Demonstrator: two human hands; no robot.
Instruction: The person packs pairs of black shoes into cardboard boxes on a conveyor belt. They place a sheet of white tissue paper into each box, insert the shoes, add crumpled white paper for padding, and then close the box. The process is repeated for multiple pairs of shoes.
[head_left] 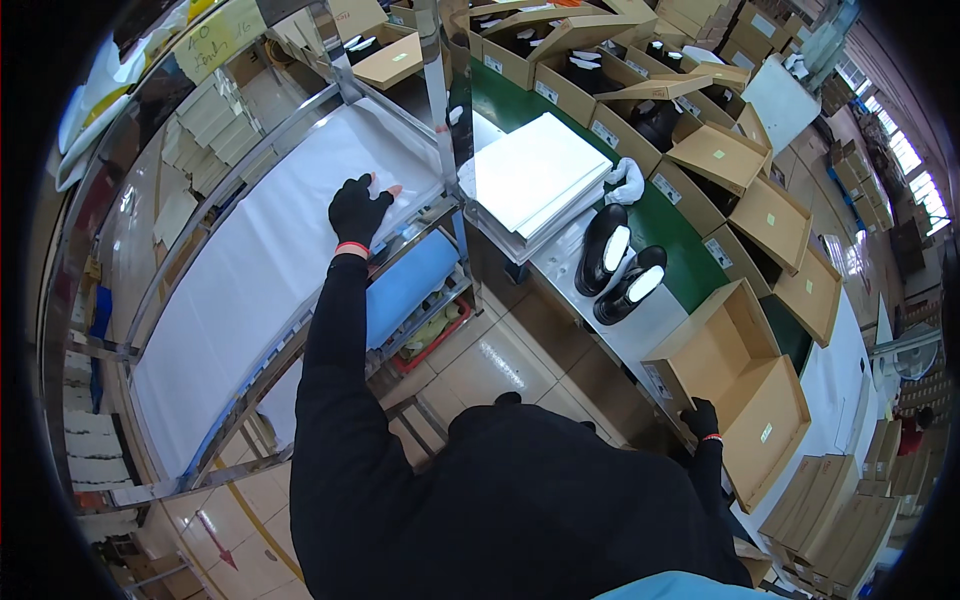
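My left hand (359,212), in a black glove with bare fingertips, reaches out over a long white sheet (270,270) on a metal rack. Its fingers are apart and the tips touch the paper near the far end. On the right, my right hand (702,419), also gloved, grips the near edge of an opened brown shoe box (725,345), whose lid hangs open toward me. The box looks bare inside. Just left of it, a pair of black shoes (604,252) stuffed with white paper stands on the metal table edge.
A stack of white paper (537,178) lies beyond the shoes, with a crumpled white wad (626,181) beside it. Several open shoe boxes line the green conveyor belt (690,268). A blue roll (412,285) sits under the rack. Stacked cartons (825,505) stand at the lower right.
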